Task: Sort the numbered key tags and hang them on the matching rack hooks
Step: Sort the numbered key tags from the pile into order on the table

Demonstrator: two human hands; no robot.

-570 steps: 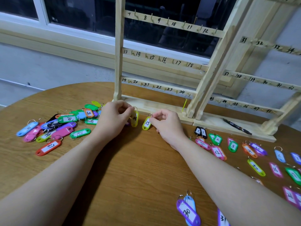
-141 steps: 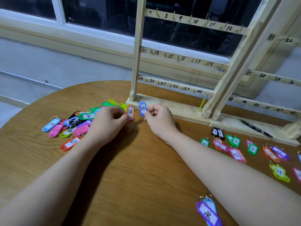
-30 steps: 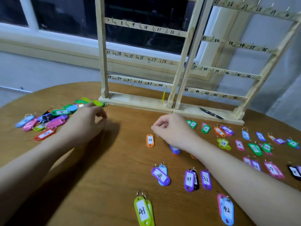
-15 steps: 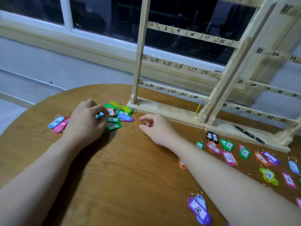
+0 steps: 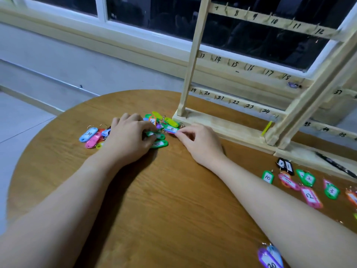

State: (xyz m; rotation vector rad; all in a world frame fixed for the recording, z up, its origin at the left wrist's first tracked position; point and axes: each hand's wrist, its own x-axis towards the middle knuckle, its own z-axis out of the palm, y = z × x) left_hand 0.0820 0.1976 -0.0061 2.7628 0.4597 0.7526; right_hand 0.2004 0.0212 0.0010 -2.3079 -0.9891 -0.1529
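A heap of coloured key tags (image 5: pixel 158 125) lies on the round wooden table (image 5: pixel 170 200), just left of the wooden rack (image 5: pixel 195 120). The rack's numbered rails (image 5: pixel 239 65) carry small hooks, and I see no tag on them. My left hand (image 5: pixel 128 139) rests on the heap with its fingers curled among the green tags. My right hand (image 5: pixel 199 141) pinches the near end of a tag marked 8 (image 5: pixel 171 129) at the heap's right edge. A light blue tag (image 5: pixel 88 134) and a pink one (image 5: pixel 92 141) lie left of my left hand.
Sorted tags lie in rows at the right: green 10 (image 5: pixel 268 177), pink 12 (image 5: pixel 311 197), green 3 (image 5: pixel 331 190), a black pair (image 5: pixel 285 165). A purple and blue pair (image 5: pixel 270 257) sits at the bottom edge. A black pen (image 5: pixel 336 165) lies on the rack's base. Behind the rack is a dark window.
My right hand has moved left to the heap and taken hold of the tag marked 8. My left hand has shifted slightly right into the heap.
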